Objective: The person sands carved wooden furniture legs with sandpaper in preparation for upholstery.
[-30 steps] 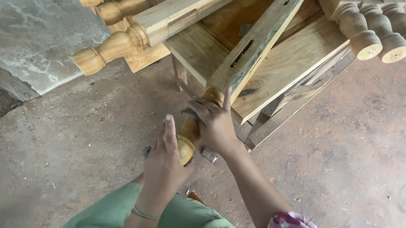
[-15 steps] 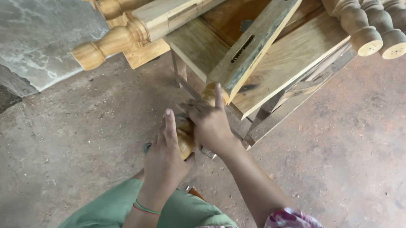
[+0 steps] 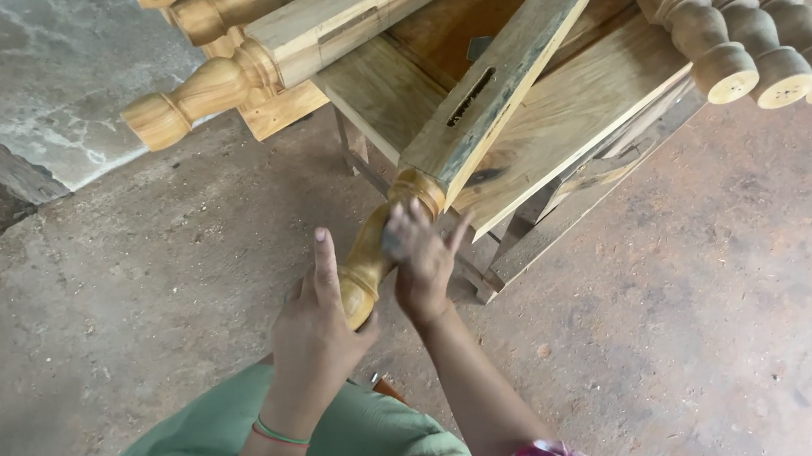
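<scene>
A turned wooden leg point(image 3: 365, 259) slopes down toward me from a stack of timber; its square upper part point(image 3: 485, 96) has a dark slot cut in it. My left hand point(image 3: 315, 324) cups the leg's rounded lower end from the left, thumb pointing up. My right hand point(image 3: 425, 258), blurred, presses a small dark piece point(image 3: 390, 242) against the turned section just below the square part. A thin green and red band circles my left wrist.
More turned legs point(image 3: 194, 95) jut out at the upper left and three round feet point(image 3: 782, 72) at the upper right. Flat boards point(image 3: 569, 114) lie on a low frame. A grey concrete slab point(image 3: 34, 38) borders the dusty floor point(image 3: 718, 321).
My right hand slid up the turned part and then back down, now blurred with its fingers spread. The view shifted slightly. My left hand stays on the leg's end.
</scene>
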